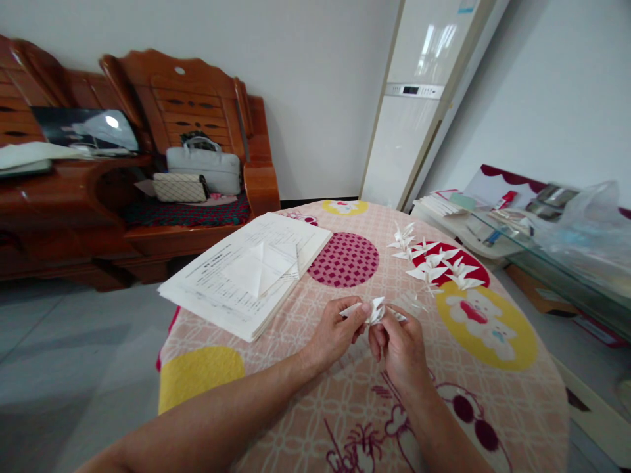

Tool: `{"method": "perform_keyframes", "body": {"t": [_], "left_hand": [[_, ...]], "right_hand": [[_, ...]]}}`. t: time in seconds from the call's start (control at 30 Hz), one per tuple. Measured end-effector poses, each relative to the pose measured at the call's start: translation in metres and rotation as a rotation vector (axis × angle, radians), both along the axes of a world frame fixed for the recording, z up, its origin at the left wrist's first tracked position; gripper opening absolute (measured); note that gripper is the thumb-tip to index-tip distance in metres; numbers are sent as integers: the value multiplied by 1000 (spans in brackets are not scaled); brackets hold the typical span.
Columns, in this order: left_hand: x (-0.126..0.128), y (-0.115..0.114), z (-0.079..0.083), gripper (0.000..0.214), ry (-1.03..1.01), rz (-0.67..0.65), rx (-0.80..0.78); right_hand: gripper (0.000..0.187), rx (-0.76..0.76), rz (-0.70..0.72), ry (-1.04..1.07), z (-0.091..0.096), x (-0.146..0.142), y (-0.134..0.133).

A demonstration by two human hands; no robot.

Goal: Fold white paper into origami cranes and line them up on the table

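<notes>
Both my hands pinch one small white folded paper figure [375,310] just above the round table's patterned cloth [345,394]. My left hand [335,332] grips its left side with thumb and fingers closed. My right hand [400,345] holds its right side, fingers curled. Several finished white paper cranes [434,263] lie on the cloth beyond my hands, to the right. A stack of printed paper sheets [241,276] with a folded square on top lies at the table's left.
A wooden bench [148,131] with bags [202,167] stands at the back left. A tall white air conditioner [419,98] is in the corner. A glass-topped unit [542,230] with books and plastic sits to the right. Grey floor lies left of the table.
</notes>
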State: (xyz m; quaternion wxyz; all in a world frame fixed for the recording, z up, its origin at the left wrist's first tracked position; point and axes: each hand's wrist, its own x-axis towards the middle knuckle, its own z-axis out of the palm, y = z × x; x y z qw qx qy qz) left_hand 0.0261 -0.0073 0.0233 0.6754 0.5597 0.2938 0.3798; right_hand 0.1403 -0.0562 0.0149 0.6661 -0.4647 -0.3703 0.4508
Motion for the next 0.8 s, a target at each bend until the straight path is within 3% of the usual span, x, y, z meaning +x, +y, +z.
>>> {"method": "perform_keyframes", "body": {"t": [0.23,0.8], "left_hand": [[-1,2,0,44,-33,-76,-106],[4,-2,2,39,-144,-42,-174]], "right_hand": [[36,-102,92,163,5,3,-1],[35,-68,78,205,4,1,-1]]}}
